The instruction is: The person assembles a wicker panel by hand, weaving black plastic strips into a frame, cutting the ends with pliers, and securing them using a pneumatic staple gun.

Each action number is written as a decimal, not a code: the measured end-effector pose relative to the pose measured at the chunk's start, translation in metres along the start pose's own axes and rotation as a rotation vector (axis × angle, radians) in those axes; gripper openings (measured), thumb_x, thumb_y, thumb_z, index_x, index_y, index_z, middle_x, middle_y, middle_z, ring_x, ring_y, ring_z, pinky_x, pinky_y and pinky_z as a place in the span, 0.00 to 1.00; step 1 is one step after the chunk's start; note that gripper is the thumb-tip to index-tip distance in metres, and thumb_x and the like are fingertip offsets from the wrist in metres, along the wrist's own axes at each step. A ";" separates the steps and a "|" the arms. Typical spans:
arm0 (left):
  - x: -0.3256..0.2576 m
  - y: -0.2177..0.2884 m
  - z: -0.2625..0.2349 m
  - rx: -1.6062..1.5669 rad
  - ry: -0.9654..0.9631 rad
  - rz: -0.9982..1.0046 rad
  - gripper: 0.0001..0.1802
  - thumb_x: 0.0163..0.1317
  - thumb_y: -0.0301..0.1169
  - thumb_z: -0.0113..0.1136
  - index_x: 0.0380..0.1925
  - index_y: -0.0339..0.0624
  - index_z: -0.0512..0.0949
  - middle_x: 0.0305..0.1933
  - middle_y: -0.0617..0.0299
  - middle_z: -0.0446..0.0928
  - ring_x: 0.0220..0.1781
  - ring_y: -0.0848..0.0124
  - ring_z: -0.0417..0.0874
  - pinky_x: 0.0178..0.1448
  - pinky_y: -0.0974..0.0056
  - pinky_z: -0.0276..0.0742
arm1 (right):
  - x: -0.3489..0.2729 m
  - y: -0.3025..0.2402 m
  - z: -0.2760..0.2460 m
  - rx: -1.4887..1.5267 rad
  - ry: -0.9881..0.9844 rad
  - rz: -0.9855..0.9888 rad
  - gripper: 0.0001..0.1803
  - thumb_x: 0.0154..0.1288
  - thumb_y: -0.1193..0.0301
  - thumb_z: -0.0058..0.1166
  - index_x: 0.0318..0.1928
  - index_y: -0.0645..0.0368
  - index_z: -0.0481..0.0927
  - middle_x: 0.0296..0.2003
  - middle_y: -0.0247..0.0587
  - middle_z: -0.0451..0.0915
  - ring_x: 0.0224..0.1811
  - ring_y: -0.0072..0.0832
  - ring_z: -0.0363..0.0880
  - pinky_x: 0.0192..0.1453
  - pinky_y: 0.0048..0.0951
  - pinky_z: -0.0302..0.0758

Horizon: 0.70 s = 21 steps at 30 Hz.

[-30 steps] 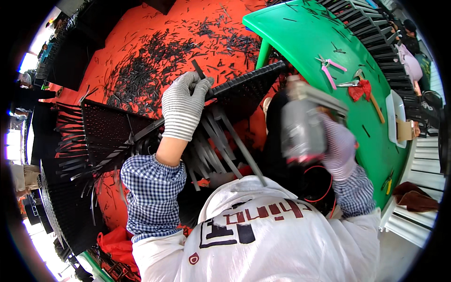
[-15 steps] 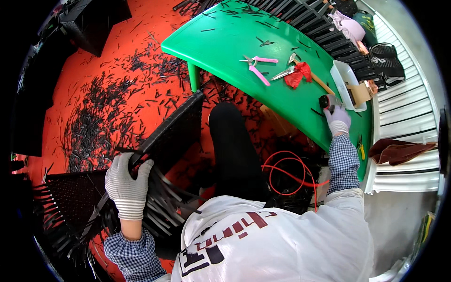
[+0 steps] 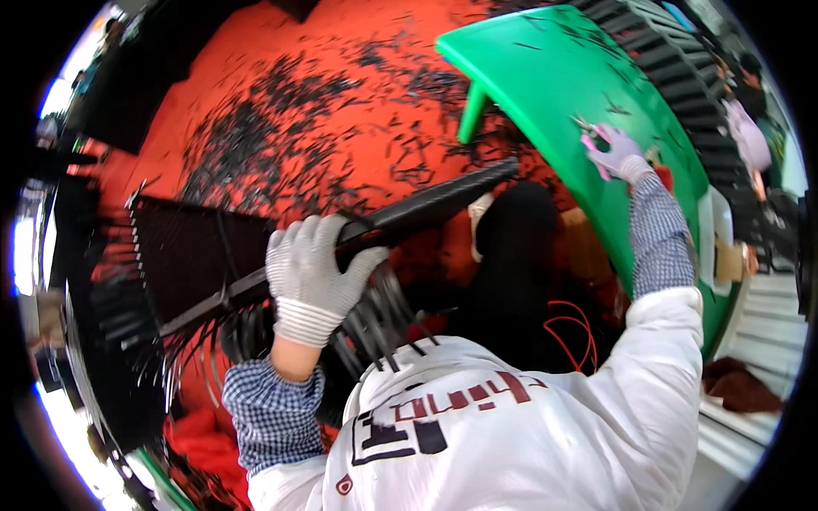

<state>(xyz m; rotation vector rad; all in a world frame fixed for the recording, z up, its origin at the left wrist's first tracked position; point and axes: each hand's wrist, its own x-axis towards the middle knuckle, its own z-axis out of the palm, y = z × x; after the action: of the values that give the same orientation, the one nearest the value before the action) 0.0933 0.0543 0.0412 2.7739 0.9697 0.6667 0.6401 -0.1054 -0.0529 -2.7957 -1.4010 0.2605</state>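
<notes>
My left hand (image 3: 315,268), in a pale knitted glove, is closed round the edge of a black woven panel (image 3: 434,200), with loose black strips (image 3: 383,307) hanging below it. The panel's long edge slants up to the right in front of my knee. Over the green table (image 3: 545,77), my gloved right hand (image 3: 622,155) has its fingers and thumb round the pink handles of a pair of snips (image 3: 590,140). The metal jaws point away to the upper left. My right forearm partly hides a red piece lying behind it.
Black offcuts (image 3: 230,136) litter the red floor. Another dark woven part (image 3: 183,243) with loose strips stands at my left. A pale plastic bin (image 3: 709,230) sits on the table's right side, near a brown cloth (image 3: 741,387). A red hose (image 3: 588,332) coils below the table.
My right hand has let go of the dark object by the bin and moved across the table onto the snips. The view has swung left; my left hand still grips the panel, now tilted flatter.
</notes>
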 end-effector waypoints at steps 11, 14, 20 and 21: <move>-0.022 -0.007 0.013 0.056 0.034 0.006 0.32 0.47 0.54 0.76 0.44 0.42 0.82 0.35 0.55 0.79 0.40 0.55 0.81 0.49 0.52 0.72 | -0.106 -0.205 -0.086 0.359 0.400 -0.810 0.32 0.59 0.70 0.67 0.66 0.54 0.75 0.57 0.50 0.77 0.56 0.47 0.79 0.62 0.44 0.79; -0.021 -0.011 0.010 0.054 0.034 -0.016 0.31 0.48 0.54 0.76 0.44 0.42 0.82 0.36 0.55 0.79 0.40 0.55 0.81 0.51 0.52 0.72 | -0.142 -0.262 -0.097 0.266 0.228 -1.038 0.34 0.56 0.62 0.72 0.64 0.55 0.78 0.50 0.43 0.76 0.53 0.45 0.77 0.59 0.44 0.76; -0.013 -0.011 0.015 0.041 0.049 0.000 0.31 0.49 0.55 0.75 0.43 0.43 0.82 0.36 0.56 0.79 0.41 0.55 0.81 0.50 0.51 0.72 | -0.148 -0.282 -0.079 -0.015 0.358 -1.064 0.34 0.62 0.53 0.67 0.66 0.50 0.78 0.48 0.45 0.76 0.51 0.46 0.75 0.58 0.46 0.76; -0.013 -0.011 0.016 0.044 0.046 -0.005 0.31 0.49 0.56 0.75 0.43 0.44 0.82 0.36 0.56 0.79 0.41 0.55 0.81 0.50 0.51 0.72 | -0.148 -0.285 -0.077 -0.015 0.384 -1.068 0.32 0.63 0.52 0.65 0.66 0.48 0.79 0.47 0.43 0.77 0.50 0.44 0.75 0.57 0.46 0.76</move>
<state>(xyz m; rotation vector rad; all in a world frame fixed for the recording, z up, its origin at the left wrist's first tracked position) 0.0849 0.0553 0.0195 2.8046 1.0119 0.7193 0.3381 -0.0462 0.0672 -1.5806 -2.4204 -0.2808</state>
